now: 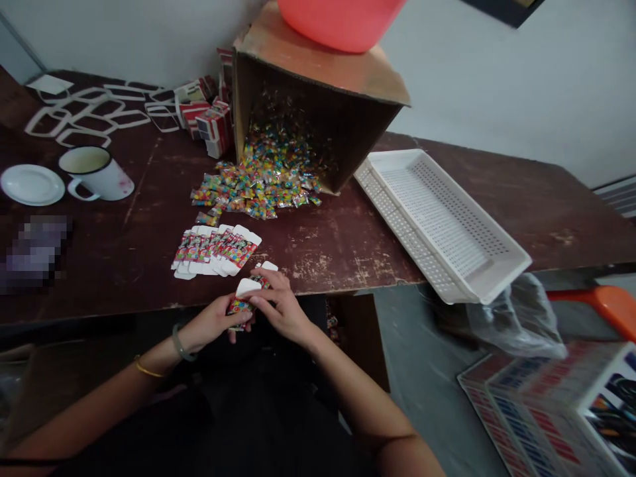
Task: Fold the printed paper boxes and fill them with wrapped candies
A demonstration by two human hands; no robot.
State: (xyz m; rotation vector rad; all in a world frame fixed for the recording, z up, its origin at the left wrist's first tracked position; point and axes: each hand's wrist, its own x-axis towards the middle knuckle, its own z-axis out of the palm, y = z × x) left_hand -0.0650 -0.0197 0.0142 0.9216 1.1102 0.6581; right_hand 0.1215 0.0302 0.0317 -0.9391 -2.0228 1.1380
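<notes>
My left hand (216,322) is closed around a small red printed carton (239,306) with a white flap, just in front of the table edge. My right hand (279,306) has its fingers pressed at that carton's flap; part of another carton (269,266) shows beyond its fingers. On the table, a fanned row of flat printed cartons (213,249) with white flaps lies just beyond my hands. Behind them, a pile of small colourful wrapped packets (263,185) spills from a cardboard box (322,63) tipped on its side.
A white perforated tray (450,222) overhangs the table's right front edge. An enamel mug (99,173), a white lid (32,185) and red-and-white boxes (215,124) stand at left. A red basin (342,20) rests on the cardboard box. A plastic bag (521,318) hangs below the tray.
</notes>
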